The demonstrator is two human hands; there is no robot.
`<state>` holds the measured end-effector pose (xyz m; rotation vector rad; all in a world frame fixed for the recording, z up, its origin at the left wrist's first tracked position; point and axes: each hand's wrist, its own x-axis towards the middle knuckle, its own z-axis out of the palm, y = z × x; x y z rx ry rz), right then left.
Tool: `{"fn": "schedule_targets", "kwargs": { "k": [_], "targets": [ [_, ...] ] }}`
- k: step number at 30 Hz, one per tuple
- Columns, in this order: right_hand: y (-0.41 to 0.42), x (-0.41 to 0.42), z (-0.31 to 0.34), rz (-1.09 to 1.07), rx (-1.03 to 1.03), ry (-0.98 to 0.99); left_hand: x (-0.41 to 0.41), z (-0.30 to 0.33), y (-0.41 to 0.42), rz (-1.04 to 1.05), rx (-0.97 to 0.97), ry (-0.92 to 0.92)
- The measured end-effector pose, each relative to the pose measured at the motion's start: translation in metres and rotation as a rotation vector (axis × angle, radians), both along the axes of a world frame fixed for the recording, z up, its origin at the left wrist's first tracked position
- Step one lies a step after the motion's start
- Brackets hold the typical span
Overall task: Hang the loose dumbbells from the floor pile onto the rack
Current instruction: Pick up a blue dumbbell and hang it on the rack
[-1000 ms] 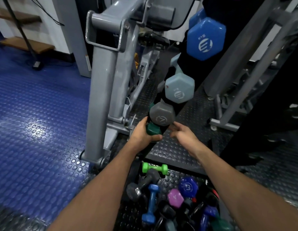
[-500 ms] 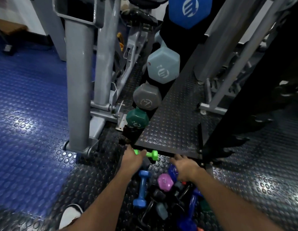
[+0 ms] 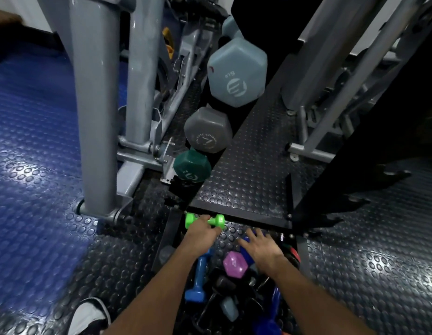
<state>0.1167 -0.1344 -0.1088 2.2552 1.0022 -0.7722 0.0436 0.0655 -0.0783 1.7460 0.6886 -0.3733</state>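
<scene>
A small bright green dumbbell (image 3: 218, 220) lies on the floor at the foot of the black rack (image 3: 176, 187). My left hand (image 3: 202, 232) is closed around its handle. My right hand (image 3: 259, 246) hovers with spread fingers over the floor pile, above a dark blue dumbbell (image 3: 246, 238) and beside a purple dumbbell (image 3: 235, 264). A blue dumbbell (image 3: 198, 276) lies under my left wrist. On the rack hang a dark green dumbbell (image 3: 192, 169), a grey dumbbell (image 3: 207, 134) and a pale blue dumbbell (image 3: 236, 73), stacked upward.
A grey exercise-machine frame (image 3: 94, 112) stands left of the rack. A raised black studded platform (image 3: 248, 170) lies behind the pile, with more grey machine legs (image 3: 314, 131) at right. My shoe (image 3: 89, 315) is at bottom left. Blue studded flooring (image 3: 33, 165) spreads left.
Both hands left the dark green dumbbell hanging on the rack and dropped to the floor pile. My left hand closed on the green dumbbell. The view tilted down.
</scene>
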Motion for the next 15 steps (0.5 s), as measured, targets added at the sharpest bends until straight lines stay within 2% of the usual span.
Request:
{"fn": "schedule_targets", "kwargs": {
  "k": [5, 11, 15],
  "targets": [
    [-0.003, 0.006, -0.004, -0.067, 0.051, 0.008, -0.003, -0.009, -0.006, -0.02, 0.0, -0.003],
    [-0.012, 0.018, 0.007, -0.367, 0.276, 0.005, 0.0, -0.015, -0.011, -0.014, -0.046, 0.017],
    [-0.005, 0.013, 0.022, -0.328, 0.418, 0.026, 0.007, -0.018, -0.016, -0.043, -0.039, 0.052]
  ]
}}
